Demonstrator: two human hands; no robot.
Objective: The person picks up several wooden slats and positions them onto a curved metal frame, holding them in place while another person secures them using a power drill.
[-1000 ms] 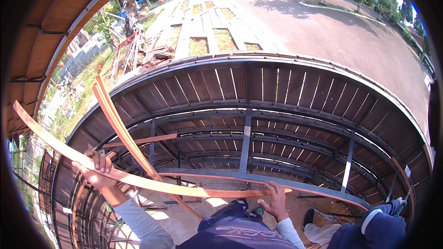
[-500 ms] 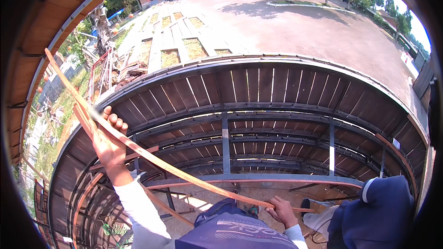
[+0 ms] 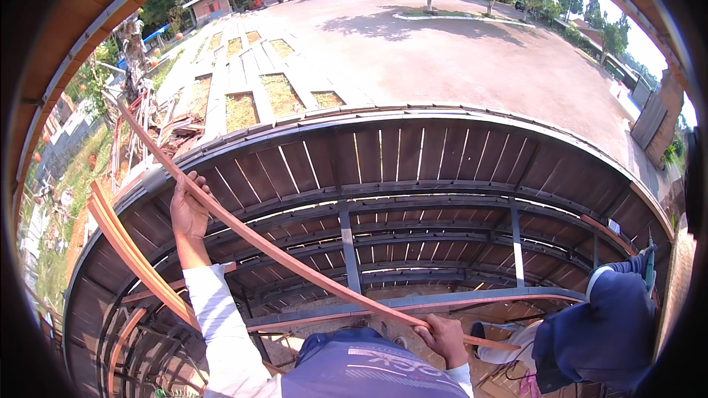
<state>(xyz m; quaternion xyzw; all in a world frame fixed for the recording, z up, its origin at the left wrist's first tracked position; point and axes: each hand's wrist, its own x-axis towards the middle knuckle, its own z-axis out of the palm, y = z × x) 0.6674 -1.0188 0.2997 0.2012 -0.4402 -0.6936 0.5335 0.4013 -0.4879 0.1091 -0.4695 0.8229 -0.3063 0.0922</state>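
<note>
A long, thin reddish-brown wooden strip [image 3: 280, 247] runs slantwise across my front, its far end up at the left. Around its upper part my left hand [image 3: 190, 210] is closed, arm stretched forward. My right hand [image 3: 444, 337] grips the strip close to its lower right end, in front of my body. To the left of my left forearm, several more wooden strips [image 3: 140, 265] lie together in a slanting bundle, apart from my hand. Their lower ends are hidden behind my sleeve.
A curved dark slatted structure [image 3: 413, 151] with metal bars [image 3: 349, 247] spreads ahead of me. Close on my right, a person in a dark blue top [image 3: 601, 328] holds a slim greenish tool [image 3: 650, 269]. Beyond lie a paved yard [image 3: 442, 59] and pale slabs with grass patches.
My left hand has closed more firmly round the strip, and the bundle now shows apart from it, lower left. The view has shifted slightly. The person at right has raised an arm with a tool.
</note>
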